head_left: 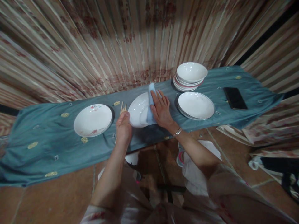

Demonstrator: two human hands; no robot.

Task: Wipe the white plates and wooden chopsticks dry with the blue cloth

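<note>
A white plate [137, 109] is at the middle of the cloth-covered table, its near edge tilted up a little. My left hand [123, 126] is closed on the plate's left rim, thumb on top. My right hand [161, 109] presses a folded light-blue cloth [151, 102] against the plate's right side, its fingers bent over the cloth. The right part of the plate is hidden under cloth and hand. Several wooden chopsticks [123, 106] lie just beyond my left hand, partly covered by it.
On the left sits a stack of flower-patterned plates [93, 119]. To the right are more stacked white plates [196, 105], with a stack of bowls [192, 72] behind them. A black phone [234, 98] lies farther right. A pleated curtain [140, 40] hangs along the table's far edge.
</note>
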